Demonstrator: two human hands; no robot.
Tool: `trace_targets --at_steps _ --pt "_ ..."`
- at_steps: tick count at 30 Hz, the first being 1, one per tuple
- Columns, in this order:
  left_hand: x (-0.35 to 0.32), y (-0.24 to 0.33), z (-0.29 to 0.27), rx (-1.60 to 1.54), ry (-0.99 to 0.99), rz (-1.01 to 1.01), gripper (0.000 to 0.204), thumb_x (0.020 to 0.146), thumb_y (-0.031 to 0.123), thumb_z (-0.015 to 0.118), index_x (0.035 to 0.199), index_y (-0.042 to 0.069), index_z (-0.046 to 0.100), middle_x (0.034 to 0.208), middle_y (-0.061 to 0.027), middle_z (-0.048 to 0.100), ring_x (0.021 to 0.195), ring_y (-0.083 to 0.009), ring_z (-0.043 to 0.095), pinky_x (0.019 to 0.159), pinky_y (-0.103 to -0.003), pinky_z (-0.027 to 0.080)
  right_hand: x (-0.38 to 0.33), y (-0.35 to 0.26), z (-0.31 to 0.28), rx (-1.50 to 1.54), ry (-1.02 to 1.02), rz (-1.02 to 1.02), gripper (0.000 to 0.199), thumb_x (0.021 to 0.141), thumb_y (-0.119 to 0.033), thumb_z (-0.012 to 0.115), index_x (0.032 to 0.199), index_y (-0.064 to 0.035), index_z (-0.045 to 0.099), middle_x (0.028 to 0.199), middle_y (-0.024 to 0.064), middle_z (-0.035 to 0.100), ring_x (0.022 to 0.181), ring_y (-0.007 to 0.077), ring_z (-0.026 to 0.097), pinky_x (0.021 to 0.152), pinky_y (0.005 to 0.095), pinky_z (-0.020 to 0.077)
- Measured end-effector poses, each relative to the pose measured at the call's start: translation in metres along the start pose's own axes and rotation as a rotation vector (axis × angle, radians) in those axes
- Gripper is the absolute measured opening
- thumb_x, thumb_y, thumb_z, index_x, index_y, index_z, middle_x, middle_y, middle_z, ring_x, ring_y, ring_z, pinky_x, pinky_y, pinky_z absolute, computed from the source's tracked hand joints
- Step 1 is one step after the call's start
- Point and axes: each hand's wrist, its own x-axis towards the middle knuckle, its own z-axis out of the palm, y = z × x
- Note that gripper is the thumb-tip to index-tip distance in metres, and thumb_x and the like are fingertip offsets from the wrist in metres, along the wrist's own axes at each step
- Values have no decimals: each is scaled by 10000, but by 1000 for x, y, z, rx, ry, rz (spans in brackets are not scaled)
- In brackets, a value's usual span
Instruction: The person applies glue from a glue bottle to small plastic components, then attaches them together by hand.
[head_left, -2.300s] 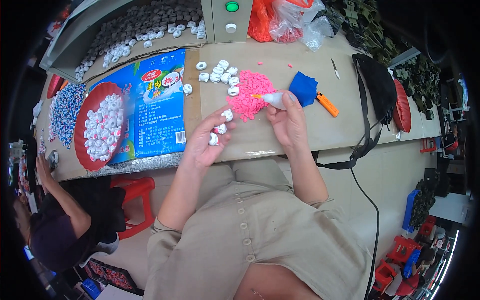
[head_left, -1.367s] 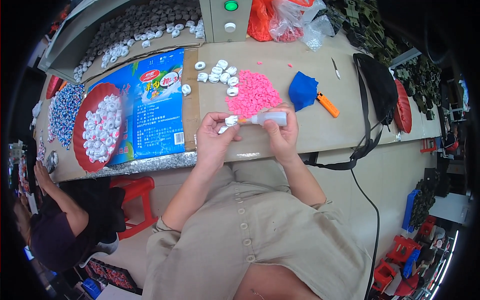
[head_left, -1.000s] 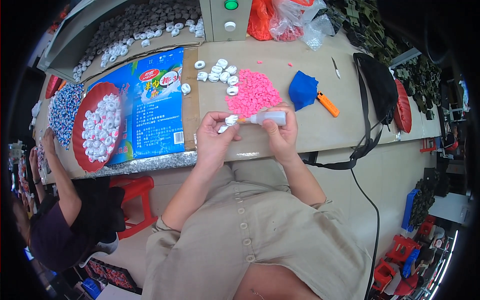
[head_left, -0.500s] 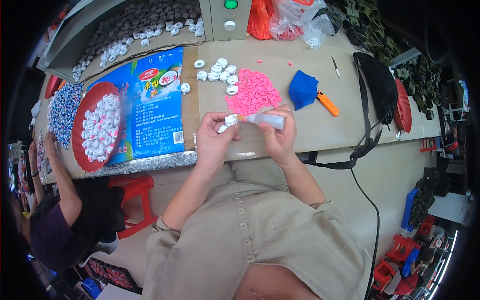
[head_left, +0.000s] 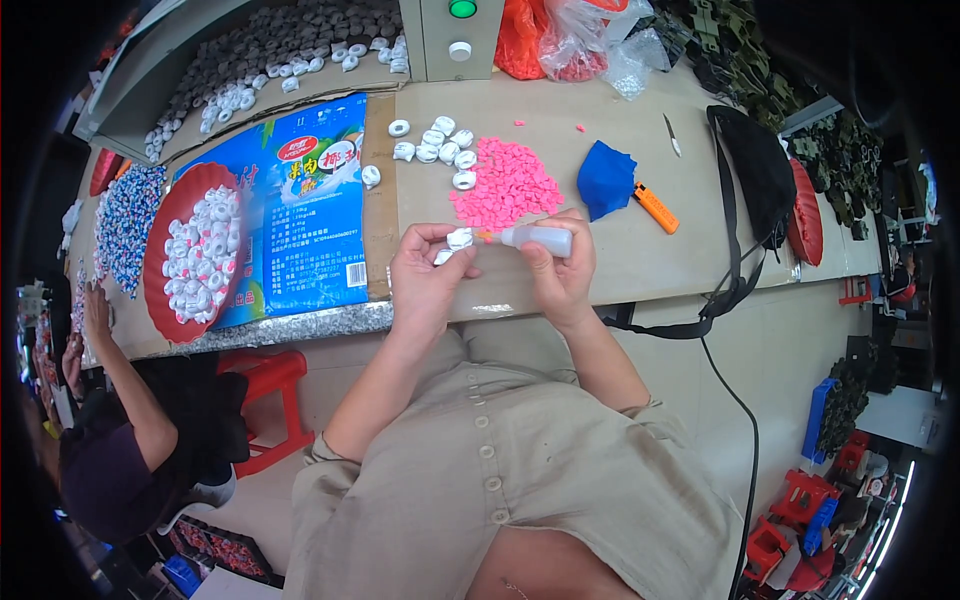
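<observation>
- Left hand (head_left: 428,280): closed, thumb and fingers pinching small white pieces (head_left: 460,239); exact count hidden by the fingers.
- Right hand (head_left: 563,285): gripping a translucent squeeze bottle (head_left: 545,240), held roughly level, its orange nozzle (head_left: 487,237) pointed left at the upper white piece. Contact at the tip: cannot tell.
- Position: both hands above the near edge of the table (head_left: 600,272), just in front of a heap of pink pieces (head_left: 512,180).
- Left of heap: loose cluster of white pieces (head_left: 436,148), one touching the heap's edge.
- Right of heap: crumpled blue item (head_left: 604,180), orange-handled tool (head_left: 656,209) beside it.
- Farther left: blue printed cardboard (head_left: 315,235); red scalloped dish (head_left: 155,285) overlapping it, filled with white-and-pink pieces (head_left: 205,255).
- Far left: co-worker's arm (head_left: 133,390) at the table.
</observation>
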Motion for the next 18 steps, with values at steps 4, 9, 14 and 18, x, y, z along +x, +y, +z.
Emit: trace_targets --at_steps 4,9,14,18 --pt "2 -2 -1 -15 -3 12 250 717 -73 575 914 16 449 832 -87 550 700 -124 557 566 -237 499 0 0 0 37 3 20 260 746 -123 619 889 1 442 811 86 475 706 160 447 609 254 385" --pt "2 -3 -2 -13 -6 9 252 716 -74 575 917 14 450 841 -88 548 718 -129 562 567 -236 501 0 0 0 55 -6 31 262 750 -127 617 894 0 438 811 82 467 711 146 444 613 243 383" --pt "1 -2 -1 10 -7 0 255 716 -77 573 921 14 453 850 -86 546 724 -126 561 567 -231 501 -1 -2 2 92 -5 52 260 754 -131 615 894 -4 436 813 79 460 714 131 440 619 233 380" --pt "1 -2 -1 10 -14 0 255 717 -77 571 925 15 456 854 -83 545 726 -120 556 571 -229 501 -1 -1 2 133 1 73 261 756 -113 610 910 -7 428 823 77 465 725 134 448 624 233 386"
